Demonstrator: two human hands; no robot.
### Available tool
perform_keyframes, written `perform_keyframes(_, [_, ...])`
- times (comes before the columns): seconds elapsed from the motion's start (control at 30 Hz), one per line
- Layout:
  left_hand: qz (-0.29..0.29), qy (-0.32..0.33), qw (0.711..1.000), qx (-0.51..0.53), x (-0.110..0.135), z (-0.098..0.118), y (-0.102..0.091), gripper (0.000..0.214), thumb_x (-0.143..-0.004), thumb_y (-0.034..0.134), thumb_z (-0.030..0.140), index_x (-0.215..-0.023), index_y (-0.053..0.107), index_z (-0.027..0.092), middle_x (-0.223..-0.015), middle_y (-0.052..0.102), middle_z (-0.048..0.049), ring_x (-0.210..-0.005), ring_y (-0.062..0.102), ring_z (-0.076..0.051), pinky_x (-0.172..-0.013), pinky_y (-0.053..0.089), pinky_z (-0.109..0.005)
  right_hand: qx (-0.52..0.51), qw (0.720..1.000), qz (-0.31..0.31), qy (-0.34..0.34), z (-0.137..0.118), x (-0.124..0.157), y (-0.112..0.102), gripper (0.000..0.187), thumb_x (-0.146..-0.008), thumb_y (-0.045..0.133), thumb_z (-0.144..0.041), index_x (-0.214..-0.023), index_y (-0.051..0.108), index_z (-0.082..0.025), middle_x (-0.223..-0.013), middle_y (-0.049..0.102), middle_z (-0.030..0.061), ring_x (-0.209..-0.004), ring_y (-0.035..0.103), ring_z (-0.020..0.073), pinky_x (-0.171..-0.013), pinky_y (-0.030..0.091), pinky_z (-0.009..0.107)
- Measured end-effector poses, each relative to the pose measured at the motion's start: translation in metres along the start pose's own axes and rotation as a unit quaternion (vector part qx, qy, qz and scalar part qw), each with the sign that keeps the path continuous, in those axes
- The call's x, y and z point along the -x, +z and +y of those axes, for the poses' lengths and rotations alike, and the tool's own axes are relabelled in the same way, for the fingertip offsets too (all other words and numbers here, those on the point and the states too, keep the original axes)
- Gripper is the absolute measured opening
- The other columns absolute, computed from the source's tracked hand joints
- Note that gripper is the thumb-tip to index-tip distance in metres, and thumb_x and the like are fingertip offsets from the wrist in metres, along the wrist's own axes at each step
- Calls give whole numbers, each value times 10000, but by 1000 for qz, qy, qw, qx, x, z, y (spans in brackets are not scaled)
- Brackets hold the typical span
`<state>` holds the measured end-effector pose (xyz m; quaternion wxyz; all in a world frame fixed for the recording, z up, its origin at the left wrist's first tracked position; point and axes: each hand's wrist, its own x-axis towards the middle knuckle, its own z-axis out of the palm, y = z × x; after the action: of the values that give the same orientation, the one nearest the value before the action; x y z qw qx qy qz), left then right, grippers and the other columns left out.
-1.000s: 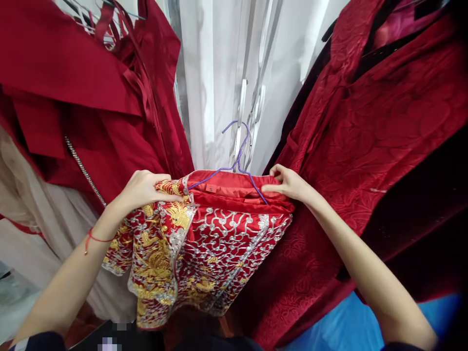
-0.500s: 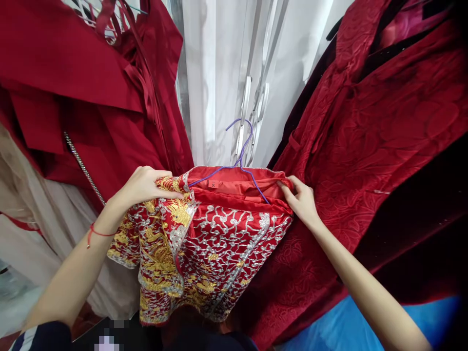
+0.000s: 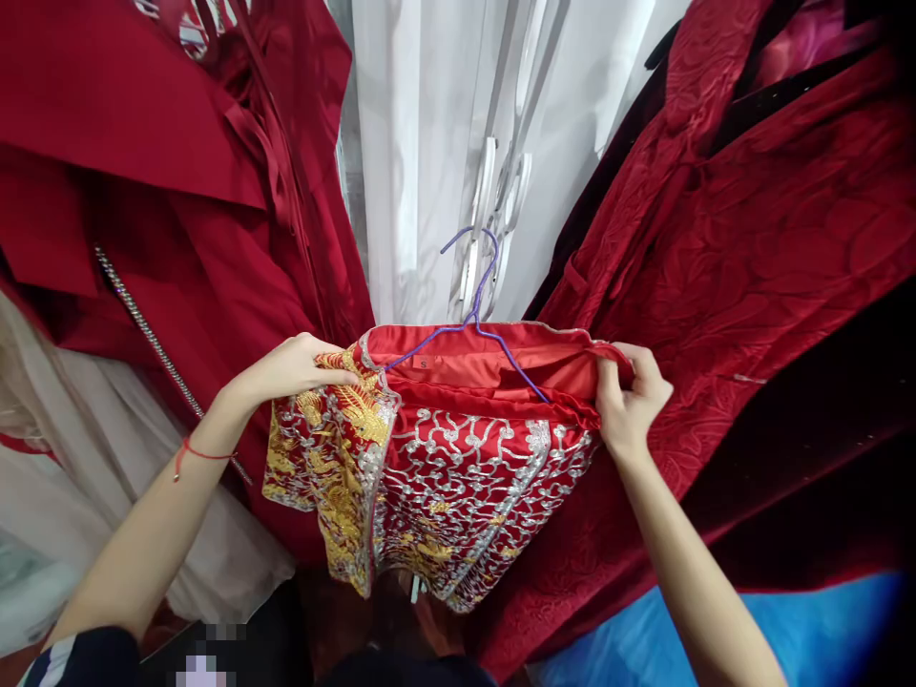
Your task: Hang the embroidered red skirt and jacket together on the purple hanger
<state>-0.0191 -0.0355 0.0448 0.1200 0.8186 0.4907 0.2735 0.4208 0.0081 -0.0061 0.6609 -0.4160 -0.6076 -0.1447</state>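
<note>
A red jacket (image 3: 465, 477) with gold and silver embroidery hangs between my hands, its orange-red lining and a small size label (image 3: 424, 364) showing at the top. My left hand (image 3: 304, 367) pinches its gold-embroidered shoulder edge. On the other side, my right hand (image 3: 635, 396) is closed round the red top edge, the fingers behind the cloth. A purple wire hanger (image 3: 475, 310) sits inside the opening. Its hook points up, and its arms reach under the fabric near the middle, short of my right hand.
Plain dark red garments (image 3: 186, 210) hang on the left, with a rhinestone strip (image 3: 143, 329) and pale tulle (image 3: 221, 544) below. A patterned red dress (image 3: 794, 219) hangs on the right, above blue fabric (image 3: 644, 639). White doors with handles (image 3: 485, 186) stand behind.
My right hand has moved to the right and wrapped further round the jacket's edge, spreading the opening wider. The jacket's lower part has shifted right, with the hanger nearly in place.
</note>
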Motion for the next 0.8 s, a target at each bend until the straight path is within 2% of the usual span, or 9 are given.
perform_keyframes(0.17, [-151, -28, 986, 66, -26, 3, 5, 589, -864, 496, 674, -543, 324, 211, -506, 281, 46, -467, 256, -86, -433, 223, -242, -122, 988, 52, 75, 18, 2, 17, 301, -851, 632, -492, -762, 641, -205, -742, 637, 31, -713, 601, 200, -697, 491, 345])
perform_keyframes(0.27, [-249, -15, 966, 70, -41, 10, 13, 622, -870, 438, 718, -519, 392, 206, -481, 353, 27, -444, 310, -99, -430, 274, -252, -152, 981, 67, 104, 28, -3, 16, 313, -829, 649, -502, -749, 633, -199, -734, 607, 19, -702, 565, 183, -691, 467, 328])
perform_keyframes(0.33, [-284, -7, 957, 61, -44, 18, 19, 638, -871, 418, 730, -535, 496, 194, -496, 460, 5, -446, 392, -116, -440, 337, -256, -148, 980, 72, 110, 31, -5, 14, 311, -838, 638, -498, -760, 634, -196, -744, 596, 17, -704, 555, 176, -694, 462, 322])
perform_keyframes(0.4, [-234, 17, 971, 45, -40, 28, 25, 580, -871, 465, 702, -691, 634, 177, -627, 614, -19, -534, 529, -144, -514, 433, -255, -138, 982, 72, 105, 29, -5, 13, 310, -849, 629, -495, -770, 635, -196, -752, 593, 15, -717, 561, 177, -703, 467, 318])
perform_keyframes(0.47, [-113, 45, 992, 21, -32, 38, 35, 517, -847, 564, 662, -998, 683, 182, -856, 717, -37, -705, 640, -178, -644, 505, -271, -137, 983, 68, 103, 25, -5, 12, 310, -860, 627, -493, -778, 640, -193, -757, 602, 13, -730, 573, 175, -712, 475, 313])
perform_keyframes(0.53, [27, 54, 998, -34, -26, 43, 52, 633, -805, 635, 664, -1226, 611, 193, -1014, 733, -62, -837, 679, -214, -736, 519, -303, -147, 981, 61, 107, 19, -4, 12, 309, -871, 628, -485, -788, 651, -188, -769, 624, 13, -736, 581, 166, -720, 481, 305])
perform_keyframes(0.6, [147, 48, 981, -119, -25, 41, 71, 625, -824, 605, 684, -1185, 630, 175, -913, 731, -66, -783, 677, -219, -693, 489, -300, -147, 982, 53, 102, 15, -2, 11, 299, -881, 628, -469, -799, 667, -184, -779, 646, 15, -726, 586, 157, -716, 483, 296])
perform_keyframes(0.67, [234, 40, 953, -190, -30, 33, 84, 529, -920, 479, 656, -970, 685, 172, -662, 655, -30, -612, 623, -183, -580, 403, -273, -116, 990, 37, 76, 12, -2, 5, 278, -889, 623, -441, -813, 686, -181, -763, 654, 14, -690, 583, 149, -683, 477, 286])
perform_keyframes(0.8, [282, 65, 926, -241, -39, 15, 80, 574, -1002, 350, 584, -738, 677, 193, -459, 495, 10, -444, 501, -135, -486, 260, -268, 6, 999, -30, 16, 4, -5, -24, 234, -889, 646, -400, -803, 686, -186, -651, 610, -19, -545, 497, 114, -556, 395, 253])
